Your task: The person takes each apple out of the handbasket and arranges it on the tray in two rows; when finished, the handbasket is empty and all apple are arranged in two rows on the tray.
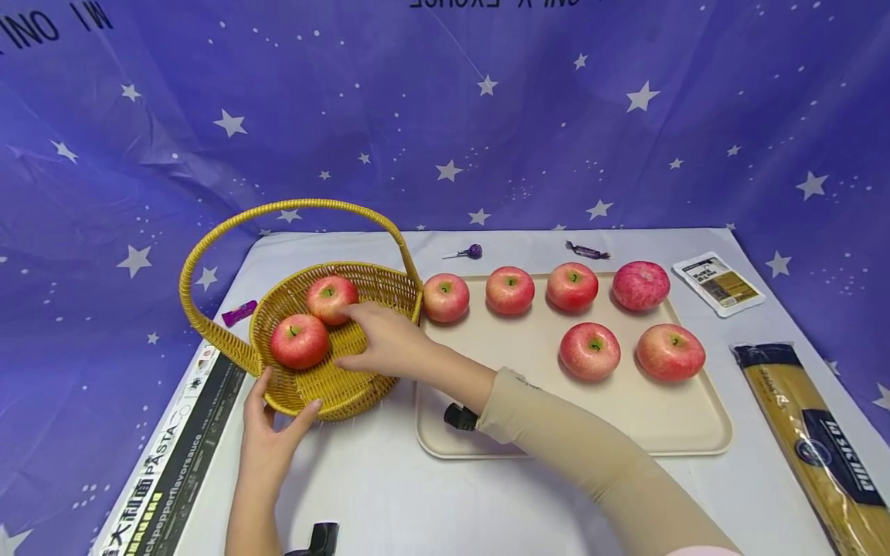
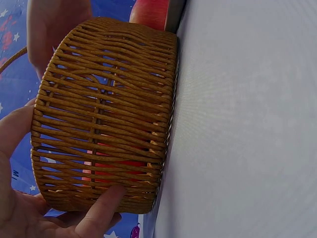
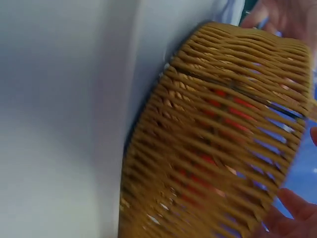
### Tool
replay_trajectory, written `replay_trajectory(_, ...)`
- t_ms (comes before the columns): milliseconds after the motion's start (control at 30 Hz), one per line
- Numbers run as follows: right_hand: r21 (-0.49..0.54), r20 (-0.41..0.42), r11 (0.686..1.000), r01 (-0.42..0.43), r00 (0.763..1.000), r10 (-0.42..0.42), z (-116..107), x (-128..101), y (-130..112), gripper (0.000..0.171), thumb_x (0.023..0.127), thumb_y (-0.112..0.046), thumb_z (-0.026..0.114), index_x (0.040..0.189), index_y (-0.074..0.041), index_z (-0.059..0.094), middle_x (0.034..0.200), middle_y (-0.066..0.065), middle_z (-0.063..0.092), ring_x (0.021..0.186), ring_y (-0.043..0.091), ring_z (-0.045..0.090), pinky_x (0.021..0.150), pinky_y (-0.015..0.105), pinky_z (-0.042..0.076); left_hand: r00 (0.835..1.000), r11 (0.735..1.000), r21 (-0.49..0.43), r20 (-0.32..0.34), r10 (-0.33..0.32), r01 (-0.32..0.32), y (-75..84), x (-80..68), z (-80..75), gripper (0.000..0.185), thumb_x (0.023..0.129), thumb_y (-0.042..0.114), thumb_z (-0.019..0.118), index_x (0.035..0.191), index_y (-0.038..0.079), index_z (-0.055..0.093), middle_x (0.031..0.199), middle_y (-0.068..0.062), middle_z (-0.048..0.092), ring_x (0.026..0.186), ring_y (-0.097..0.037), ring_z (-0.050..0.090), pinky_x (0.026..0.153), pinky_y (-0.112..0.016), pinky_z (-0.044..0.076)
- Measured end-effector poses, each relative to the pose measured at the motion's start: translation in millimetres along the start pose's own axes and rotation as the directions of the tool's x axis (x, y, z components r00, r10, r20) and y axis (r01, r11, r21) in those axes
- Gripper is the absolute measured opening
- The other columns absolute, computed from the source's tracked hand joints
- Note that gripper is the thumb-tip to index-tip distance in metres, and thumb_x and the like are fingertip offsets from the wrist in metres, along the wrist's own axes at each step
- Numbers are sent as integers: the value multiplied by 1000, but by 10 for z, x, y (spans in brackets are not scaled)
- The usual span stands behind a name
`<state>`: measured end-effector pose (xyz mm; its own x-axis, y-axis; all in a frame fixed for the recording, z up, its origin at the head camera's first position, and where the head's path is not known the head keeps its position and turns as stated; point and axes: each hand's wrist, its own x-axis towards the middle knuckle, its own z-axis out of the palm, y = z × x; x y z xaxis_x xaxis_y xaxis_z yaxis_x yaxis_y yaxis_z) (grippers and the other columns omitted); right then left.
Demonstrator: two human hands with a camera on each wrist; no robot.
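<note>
A yellow wicker basket [image 1: 378, 386] with a tall arched handle stands on the left of the table, holding two red apples. The front apple [image 1: 299, 342] and the back apple [image 1: 332, 300] lie in its left half. My left hand [image 1: 270, 448] holds the basket's near left end, thumb and fingers spread against its outside; the left wrist view shows a finger [image 2: 106, 206] on the weave. Over the basket's interior, my right hand [image 1: 389, 340] has thumb and fingers apart, with fingertips at the back apple's edge. Whether they touch it, I cannot tell.
Right of the basket lies a beige tray [image 1: 514, 401] with several apples. Behind it are a lollipop [image 1: 474, 251] and a wrapped candy [image 1: 587, 250]. A white packet [image 1: 718, 284] and a spaghetti pack [image 1: 813, 440] lie right, a long black-and-white box [image 1: 188, 455] left.
</note>
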<state>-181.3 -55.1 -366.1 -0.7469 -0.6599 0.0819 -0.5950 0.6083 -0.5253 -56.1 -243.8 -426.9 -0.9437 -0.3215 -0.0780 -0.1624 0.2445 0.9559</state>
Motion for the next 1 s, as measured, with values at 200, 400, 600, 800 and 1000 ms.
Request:
replay_trajectory(200, -4, 29, 999, -37, 999, 37, 252, 207, -52, 74, 81, -47, 73, 141, -13, 45, 132, 2, 54, 116, 15, 55, 95, 30, 47, 1000, 1000, 21, 12, -9, 9, 0, 4, -8, 97, 87, 13, 73, 156, 14, 5, 158, -13, 1, 143, -39, 7, 115, -50, 17)
replay_trajectory(400, 24, 53, 998, -64, 997, 63, 427, 384, -101, 80, 80, -46, 76, 143, -13, 41, 137, -2, 51, 116, 11, 54, 94, 27, 48, 1000, 1000, 28, 25, -10, 9, -9, 3, 3, 98, 87, 12, 73, 156, 13, 4, 158, -14, 0, 143, -38, 6, 115, -49, 16)
replay_trajectory(600, 1, 68, 995, -100, 993, 99, 484, 500, -211, 79, 81, -48, 74, 145, -15, 41, 140, 1, 48, 114, 12, 56, 92, 27, 49, 1000, 1000, 25, 9, 3, -3, -17, 11, 14, 97, 86, 11, 73, 156, 14, 6, 158, -13, 3, 143, -37, 9, 116, -46, 14)
replay_trajectory(800, -69, 39, 987, -146, 988, 149, 519, 549, -303, 80, 81, -52, 72, 146, -18, 40, 138, 5, 47, 109, 17, 59, 87, 28, 52, 1000, 1000, 27, 4, -14, 14, -1, 11, 13, 98, 86, 14, 74, 156, 15, 6, 158, -12, 3, 144, -35, 9, 116, -45, 15)
replay_trajectory(1000, -69, 25, 984, -166, 985, 168, 565, 555, -333, 85, 79, -53, 74, 147, -16, 38, 139, 4, 46, 110, 17, 59, 86, 27, 52, 999, 999, 38, 4, -37, 37, 12, -2, 8, 99, 86, 21, 74, 156, 17, 5, 159, -11, 0, 144, -37, 7, 115, -49, 16)
